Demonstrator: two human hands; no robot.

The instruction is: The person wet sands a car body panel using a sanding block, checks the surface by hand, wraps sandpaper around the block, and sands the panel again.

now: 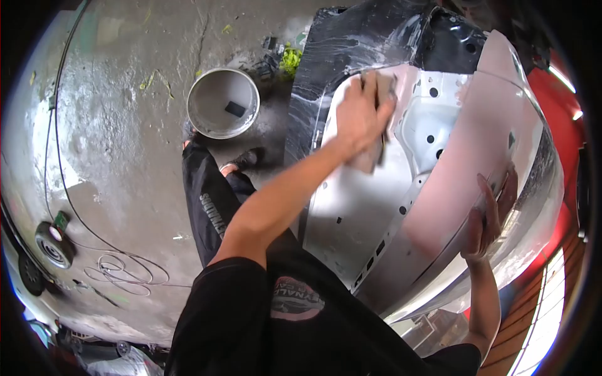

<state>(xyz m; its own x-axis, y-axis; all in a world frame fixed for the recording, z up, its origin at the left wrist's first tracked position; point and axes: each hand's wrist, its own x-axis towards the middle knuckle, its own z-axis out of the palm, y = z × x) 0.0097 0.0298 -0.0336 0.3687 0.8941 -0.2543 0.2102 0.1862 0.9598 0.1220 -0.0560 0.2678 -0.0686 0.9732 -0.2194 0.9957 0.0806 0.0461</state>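
Note:
My left hand (362, 116) presses a worn grey-brown sheet of sandpaper (371, 158) against a car body panel. The fingers are closed over it, and the sheet looks slightly smeared by motion. Under it lies a pale sanded surface (357, 207) of the car body, with white and pinkish patches. To the right, my right hand (486, 222) rests on the outer side of the pinkish primed panel (461, 182), fingers apart and nothing held. The glossy surface there makes the fingers partly hard to tell from their reflection.
A round bucket (204, 86) of greyish water with a dark block (235, 109) in it stands on the wet floor by my feet. Black sheeting (351, 41) covers the car's far part. A hose (59, 144) and a wheel (54, 244) lie at left.

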